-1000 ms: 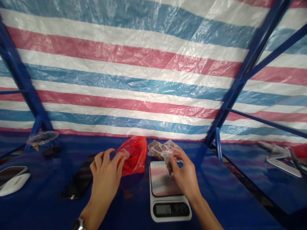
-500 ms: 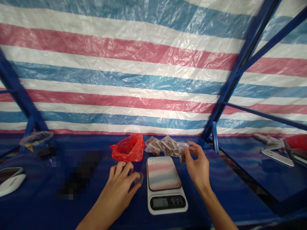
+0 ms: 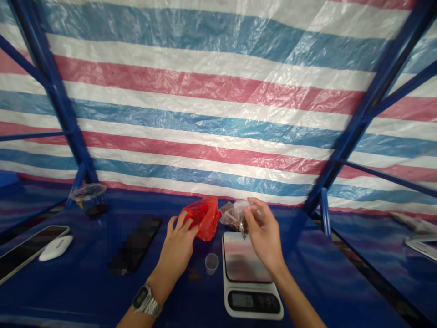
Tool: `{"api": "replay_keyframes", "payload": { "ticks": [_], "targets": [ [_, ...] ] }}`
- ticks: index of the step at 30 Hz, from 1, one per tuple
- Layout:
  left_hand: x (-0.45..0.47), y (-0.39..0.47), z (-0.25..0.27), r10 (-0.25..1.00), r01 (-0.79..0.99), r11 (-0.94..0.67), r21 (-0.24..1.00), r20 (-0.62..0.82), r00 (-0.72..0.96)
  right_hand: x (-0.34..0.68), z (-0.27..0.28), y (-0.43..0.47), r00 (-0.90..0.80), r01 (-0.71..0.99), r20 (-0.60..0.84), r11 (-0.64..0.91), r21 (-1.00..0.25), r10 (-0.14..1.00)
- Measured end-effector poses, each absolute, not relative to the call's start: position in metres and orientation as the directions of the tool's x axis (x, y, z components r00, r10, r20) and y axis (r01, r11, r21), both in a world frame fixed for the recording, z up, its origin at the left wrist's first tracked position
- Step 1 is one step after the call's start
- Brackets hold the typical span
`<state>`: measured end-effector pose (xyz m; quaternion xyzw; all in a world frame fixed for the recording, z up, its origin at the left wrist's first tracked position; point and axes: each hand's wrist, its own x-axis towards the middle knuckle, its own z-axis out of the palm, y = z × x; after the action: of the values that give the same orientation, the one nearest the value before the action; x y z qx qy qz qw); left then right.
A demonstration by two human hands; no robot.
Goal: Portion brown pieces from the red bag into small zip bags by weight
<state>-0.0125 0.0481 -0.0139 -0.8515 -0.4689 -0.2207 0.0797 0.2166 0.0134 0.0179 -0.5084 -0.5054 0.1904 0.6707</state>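
Observation:
My left hand [image 3: 177, 243], a metal-banded watch on its wrist, reaches to a red plastic bag [image 3: 209, 221]. Its fingers are apart and touch the bag's near left side; the fingertips are partly hidden. My right hand [image 3: 265, 234] pinches a small clear zip bag [image 3: 243, 221] of dark brown bits beyond the scale's far edge. Behind it lie more such zip bags [image 3: 228, 217], partly covered. Below my hands stands a white digital kitchen scale [image 3: 252, 304] with a shiny plate, its display seeming to read 0.0. A small clear plastic cup [image 3: 211, 263] sits left of the scale.
On the left of the blue table [image 3: 191, 300] lie a dark phone [image 3: 138, 246], another phone [image 3: 29, 250], a white oval case [image 3: 56, 248] and a clear tub [image 3: 89, 198] with dark contents. Blue metal bars [image 3: 344, 141] and a striped tarp [image 3: 205, 123] stand behind.
My left hand has left the small cup and moved up to the red bag. My right hand has carried one zip bag leftward, in front of the others. The view has shifted left.

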Motion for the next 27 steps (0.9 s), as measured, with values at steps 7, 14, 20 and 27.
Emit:
{"api": "replay_keyframes", "payload": {
  "ticks": [7,14,20,27],
  "targets": [
    [-0.032,0.051,-0.020,0.733,0.816,-0.578,0.015,0.448,0.512,0.145,0.016,0.106,-0.219,0.487,0.378,0.436,-0.757,0.900],
    [-0.067,0.057,-0.022,0.785,0.882,-0.470,-0.038,0.440,0.437,0.162,-0.008,0.109,-0.376,0.632,0.195,0.405,-0.661,0.906],
    [-0.060,0.045,-0.020,0.759,0.845,-0.531,0.061,0.477,0.443,0.169,0.009,0.104,-0.424,0.704,0.153,0.431,-0.565,0.893],
    [-0.047,0.050,-0.026,0.827,0.837,-0.499,0.225,0.414,0.381,0.147,0.031,0.113,-0.490,0.837,0.010,0.473,-0.274,0.872]
  ]
}}
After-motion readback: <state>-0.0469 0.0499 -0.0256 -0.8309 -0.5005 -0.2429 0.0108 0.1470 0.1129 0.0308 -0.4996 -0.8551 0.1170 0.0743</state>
